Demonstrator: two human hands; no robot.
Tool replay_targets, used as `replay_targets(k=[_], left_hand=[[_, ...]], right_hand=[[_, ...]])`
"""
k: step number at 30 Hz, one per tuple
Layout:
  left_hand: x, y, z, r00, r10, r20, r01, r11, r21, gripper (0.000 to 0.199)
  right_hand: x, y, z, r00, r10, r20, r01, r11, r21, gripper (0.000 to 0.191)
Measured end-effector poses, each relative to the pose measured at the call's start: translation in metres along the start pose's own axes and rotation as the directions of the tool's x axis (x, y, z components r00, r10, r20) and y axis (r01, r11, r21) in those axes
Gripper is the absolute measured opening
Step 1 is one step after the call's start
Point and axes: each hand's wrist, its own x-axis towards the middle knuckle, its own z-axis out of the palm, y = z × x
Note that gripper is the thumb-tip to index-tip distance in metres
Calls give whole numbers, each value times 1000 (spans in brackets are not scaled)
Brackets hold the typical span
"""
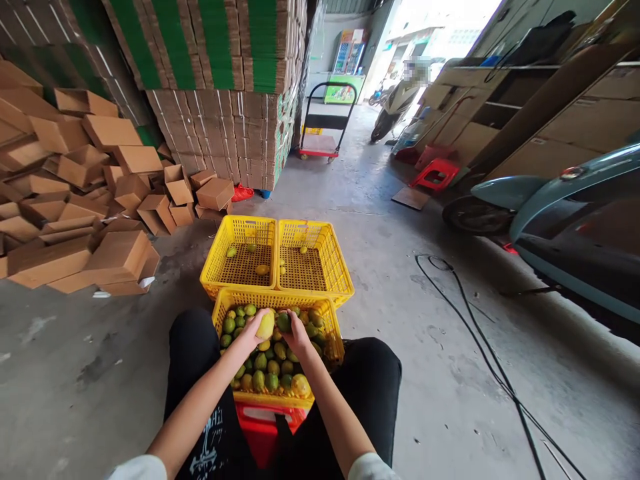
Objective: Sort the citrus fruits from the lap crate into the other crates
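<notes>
My left hand is closed around a yellow, lemon-like fruit. My right hand grips a dark green fruit of similar size. Both hands are above a yellow plastic crate between my knees, filled with many green and yellowish fruits. One larger yellow fruit lies at its near right side. Beyond it, touching side by side, stand a left yellow crate and a right yellow crate, each with a few fruits on the bottom.
Loose cardboard boxes are heaped on the left, before tall stacks of flattened cartons. A hand trolley stands ahead. On the right are a scooter, a red stool and a black cable on the floor.
</notes>
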Motion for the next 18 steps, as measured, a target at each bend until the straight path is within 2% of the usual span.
replay_targets(k=[3, 8, 10, 14, 18], left_hand=[[5, 1, -2, 998, -68, 3, 68, 997, -45, 20], [10, 0, -8, 984, -178, -6, 177, 983, -41, 27], [10, -1, -9, 987, -163, 0, 163, 986, -20, 26], [8, -4, -9, 997, -66, 32, 65, 998, 20, 29], [4, -6, -14, 995, -18, 99, 8, 995, 96, 37]], right_hand=[[0, -1, -2, 995, 101, -27, -99, 993, 57, 36], [-7, -10, -11, 990, 141, -25, -139, 989, 55, 40], [-10, -12, -12, 992, 122, -20, -120, 990, 72, 42], [-13, -11, -11, 995, 85, -44, -82, 995, 51, 46], [-16, -9, -12, 994, 113, -12, -113, 993, 24, 45]])
